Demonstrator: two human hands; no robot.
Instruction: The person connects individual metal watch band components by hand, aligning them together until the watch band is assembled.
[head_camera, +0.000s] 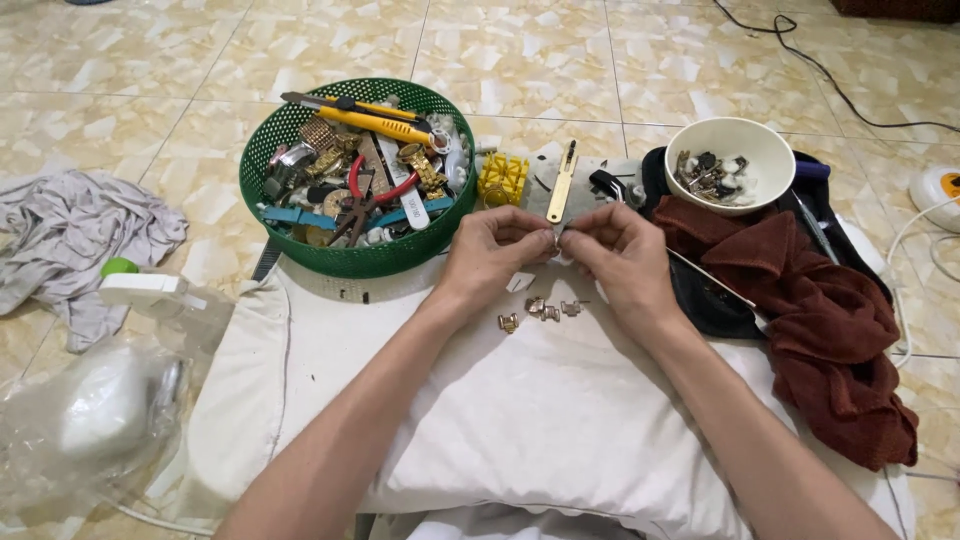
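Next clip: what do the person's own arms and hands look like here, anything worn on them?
Both forearms are bare up to the frame edge, with no sleeves showing. The left hand and right hand wear no gloves, and no rings, watch or bracelet are visible from this view.

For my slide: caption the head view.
Both hands, left hand and right hand, pinch a small metal piece above loose watch-band links.

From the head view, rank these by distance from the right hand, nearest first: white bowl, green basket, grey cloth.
1. White bowl, just beyond the right hand, to its right.
2. Green basket, across to the left.
3. Grey cloth, at the far left edge.
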